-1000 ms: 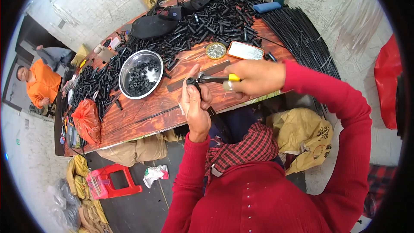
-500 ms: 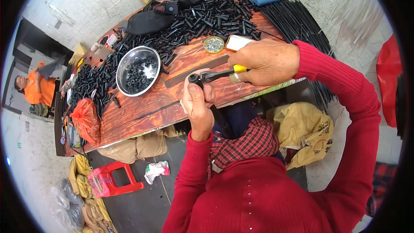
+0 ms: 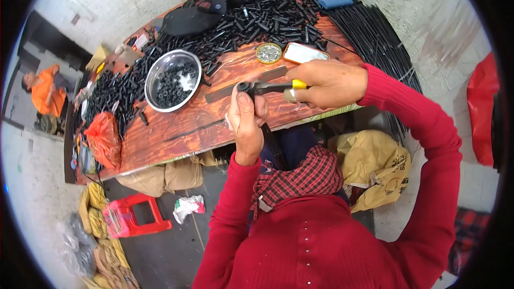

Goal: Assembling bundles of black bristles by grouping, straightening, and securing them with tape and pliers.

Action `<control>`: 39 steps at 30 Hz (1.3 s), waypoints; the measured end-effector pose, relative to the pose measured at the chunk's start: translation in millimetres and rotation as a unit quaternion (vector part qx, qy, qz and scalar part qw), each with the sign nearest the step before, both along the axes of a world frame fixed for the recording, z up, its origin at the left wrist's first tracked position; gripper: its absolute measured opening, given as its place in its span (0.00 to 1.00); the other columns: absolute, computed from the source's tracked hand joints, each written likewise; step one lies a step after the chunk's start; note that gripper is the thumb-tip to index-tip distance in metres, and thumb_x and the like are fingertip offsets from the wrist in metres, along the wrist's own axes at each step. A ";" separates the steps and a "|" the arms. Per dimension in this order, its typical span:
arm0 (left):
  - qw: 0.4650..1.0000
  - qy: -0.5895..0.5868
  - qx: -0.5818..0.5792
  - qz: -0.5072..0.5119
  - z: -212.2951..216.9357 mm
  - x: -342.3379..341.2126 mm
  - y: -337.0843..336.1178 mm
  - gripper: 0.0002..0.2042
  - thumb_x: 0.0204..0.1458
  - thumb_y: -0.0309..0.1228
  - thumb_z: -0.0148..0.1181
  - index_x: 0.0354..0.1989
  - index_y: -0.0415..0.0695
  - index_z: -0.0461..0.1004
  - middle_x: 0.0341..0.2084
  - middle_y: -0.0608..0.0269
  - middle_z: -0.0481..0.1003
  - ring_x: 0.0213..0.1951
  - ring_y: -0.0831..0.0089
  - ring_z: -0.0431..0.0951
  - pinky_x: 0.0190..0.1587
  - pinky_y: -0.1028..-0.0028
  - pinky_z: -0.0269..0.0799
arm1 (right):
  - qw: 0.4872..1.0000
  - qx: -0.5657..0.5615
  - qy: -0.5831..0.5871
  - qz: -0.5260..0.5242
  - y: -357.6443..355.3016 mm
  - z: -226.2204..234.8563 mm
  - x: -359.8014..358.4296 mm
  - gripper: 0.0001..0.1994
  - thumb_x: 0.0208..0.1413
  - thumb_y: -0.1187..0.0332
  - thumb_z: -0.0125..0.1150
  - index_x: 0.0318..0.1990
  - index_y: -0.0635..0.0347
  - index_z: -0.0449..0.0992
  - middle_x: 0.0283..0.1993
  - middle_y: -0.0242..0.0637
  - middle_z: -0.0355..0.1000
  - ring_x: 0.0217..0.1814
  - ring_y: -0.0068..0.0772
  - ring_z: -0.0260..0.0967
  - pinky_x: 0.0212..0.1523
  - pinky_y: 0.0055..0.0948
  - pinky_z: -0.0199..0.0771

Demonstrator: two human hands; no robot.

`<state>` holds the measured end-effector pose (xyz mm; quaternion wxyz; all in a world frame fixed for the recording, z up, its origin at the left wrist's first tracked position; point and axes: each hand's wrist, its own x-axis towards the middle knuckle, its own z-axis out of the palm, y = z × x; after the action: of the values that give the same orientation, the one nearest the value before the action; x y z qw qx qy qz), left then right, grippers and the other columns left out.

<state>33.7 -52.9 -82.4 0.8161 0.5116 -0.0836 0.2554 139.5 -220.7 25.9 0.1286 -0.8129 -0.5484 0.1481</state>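
Note:
My left hand [image 3: 247, 126] is closed around a black tubular part [image 3: 244, 86], with its ringed open end facing up beside my thumb. A dark length continues below the fist toward my lap. My right hand [image 3: 334, 81] grips pliers [image 3: 272, 88] with yellow and black handles. Their metal head reaches left to the top of the tubular part. Whether the jaws are clamped on it is too small to tell. Behind both hands, a flat metal bar [image 3: 225, 92] lies on the wooden table [image 3: 176, 138].
A steel bowl [image 3: 149, 89] holds small black rings. Black tubular pieces [image 3: 267, 16] are heaped behind it. A round tin [image 3: 267, 61] of small metal bits stands beside a white tray [image 3: 305, 52]. Long black rods [image 3: 375, 40] lie right. A person in orange [image 3: 48, 93] is far left.
The view has shifted slightly. The pliers' head has turned a little at the tubular part, and both hands keep their holds. The person in orange has changed posture.

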 end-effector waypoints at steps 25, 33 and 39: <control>0.983 0.150 0.105 -0.012 -127.0 -61.8 -39.7 0.20 0.63 0.25 0.47 0.64 0.38 0.63 0.25 0.66 0.69 0.27 0.77 0.68 0.33 0.76 0.68 | 0.952 0.101 -0.229 -0.175 6.3 -190.9 -6.3 0.23 0.49 0.70 0.67 0.54 0.60 0.70 0.52 0.44 0.69 0.51 0.54 0.66 0.48 0.47 0.70; 0.995 0.055 0.085 -0.026 -71.2 -62.6 -21.7 0.24 0.62 0.26 0.51 0.67 0.37 0.61 0.27 0.66 0.71 0.28 0.78 0.69 0.33 0.75 0.69 | 0.936 0.181 -0.275 -0.127 12.4 -206.9 -10.4 0.19 0.46 0.73 0.64 0.49 0.61 0.75 0.52 0.43 0.69 0.51 0.53 0.66 0.48 0.46 0.70; 0.994 0.087 0.043 -0.046 -89.0 -66.6 -31.9 0.21 0.65 0.37 0.53 0.61 0.36 0.66 0.26 0.72 0.66 0.26 0.84 0.64 0.30 0.82 0.63 | 0.950 0.101 -0.233 -0.183 5.3 -203.0 -18.0 0.24 0.52 0.70 0.65 0.58 0.58 0.71 0.54 0.43 0.68 0.54 0.52 0.65 0.53 0.43 0.70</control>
<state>-33.0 -84.8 -171.4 0.8084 0.5622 -0.0466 0.1681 121.6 -215.4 -177.1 0.1031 -0.8938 -0.4173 -0.1276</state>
